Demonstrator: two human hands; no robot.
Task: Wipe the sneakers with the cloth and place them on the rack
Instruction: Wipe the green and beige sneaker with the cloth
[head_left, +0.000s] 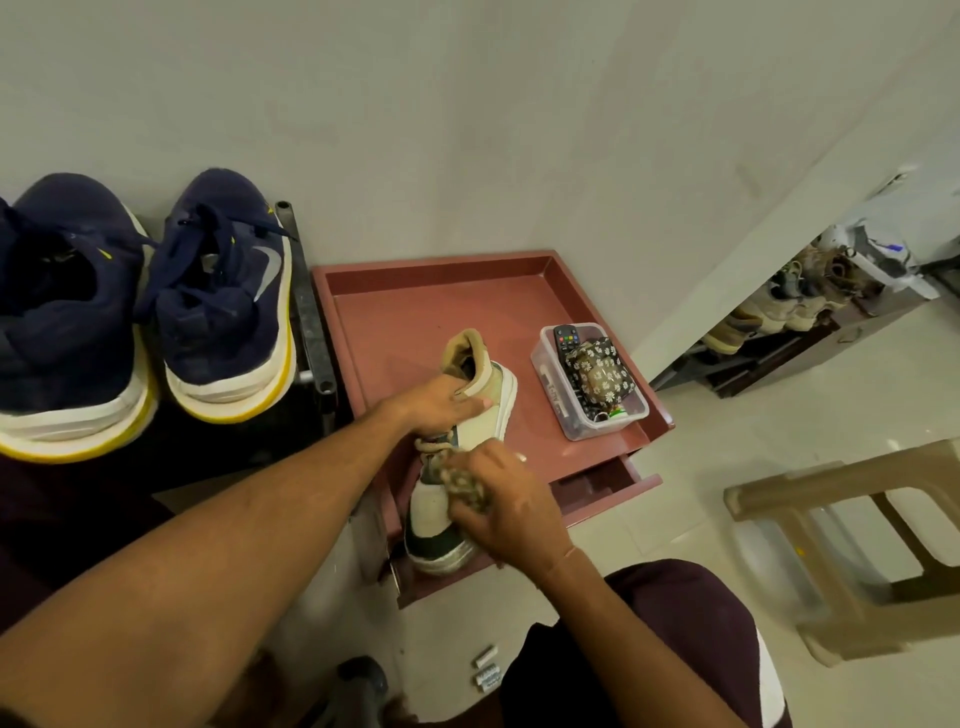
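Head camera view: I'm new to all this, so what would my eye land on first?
In the centre, over a reddish-brown tray table, the left hand grips a cream and dark green sneaker while the right hand presses a mottled cloth near its toe. At upper left, a pair of navy blue sneakers with white and yellow soles sits on a black rack.

Grey swoosh on navy sneaker (outer side); container label too blurred.

Grey wall; pale tiled floor; beige stool right.
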